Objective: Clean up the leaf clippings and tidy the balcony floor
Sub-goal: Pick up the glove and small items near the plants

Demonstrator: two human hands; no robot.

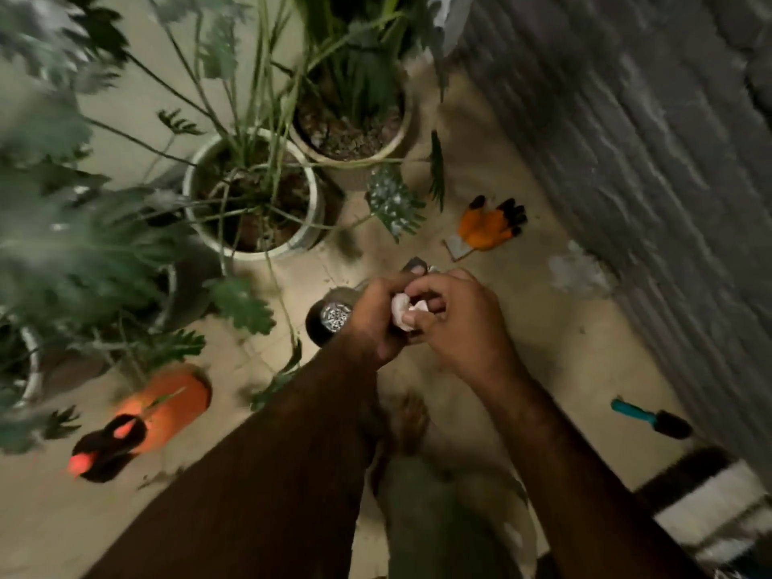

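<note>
A beige tiled balcony floor [522,336] runs beside a grey ribbed wall [626,140], with 2 pale pots [190,190] of leafy plants at the top and an orange pot [175,399] lying lower left. Both hands meet mid-frame above a round drain [332,317]: the left hand [378,315] and right hand [455,323] curl their fingers around 1 small white wad [401,313]. A leaf [275,382], possibly a clipping, lies on the floor by the left forearm. An orange glove [491,225] and a teal-handled brush [651,420] lie near the wall.
</note>
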